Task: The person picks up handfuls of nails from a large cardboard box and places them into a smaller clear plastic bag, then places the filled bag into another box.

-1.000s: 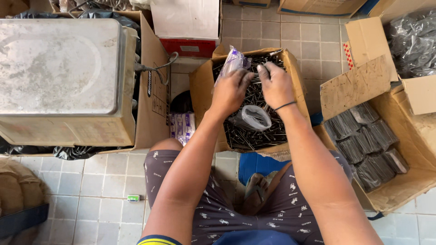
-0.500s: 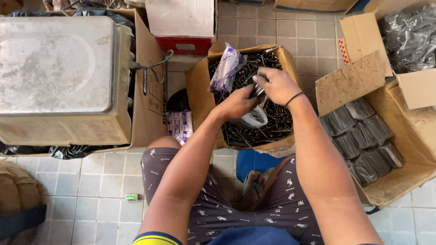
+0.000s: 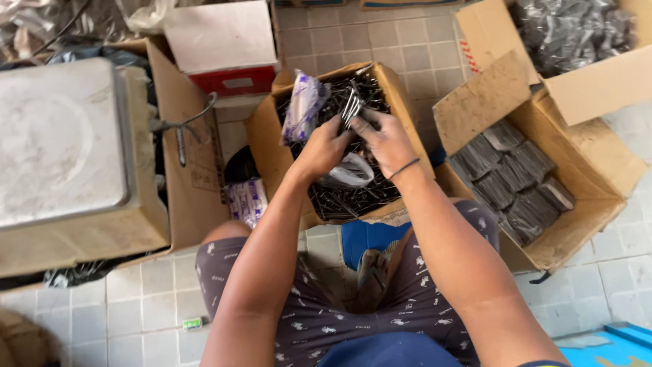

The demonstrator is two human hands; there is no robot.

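A small bundle of long nails (image 3: 351, 107) is pinched in the right hand (image 3: 385, 139) above the middle cardboard box (image 3: 268, 146) of loose nails. The left hand (image 3: 324, 146) is closed beside it, over a clear plastic bag (image 3: 350, 170); whether the bag is gripped cannot be told. The points are best aligned before bagging. The bag's mouth is hidden.
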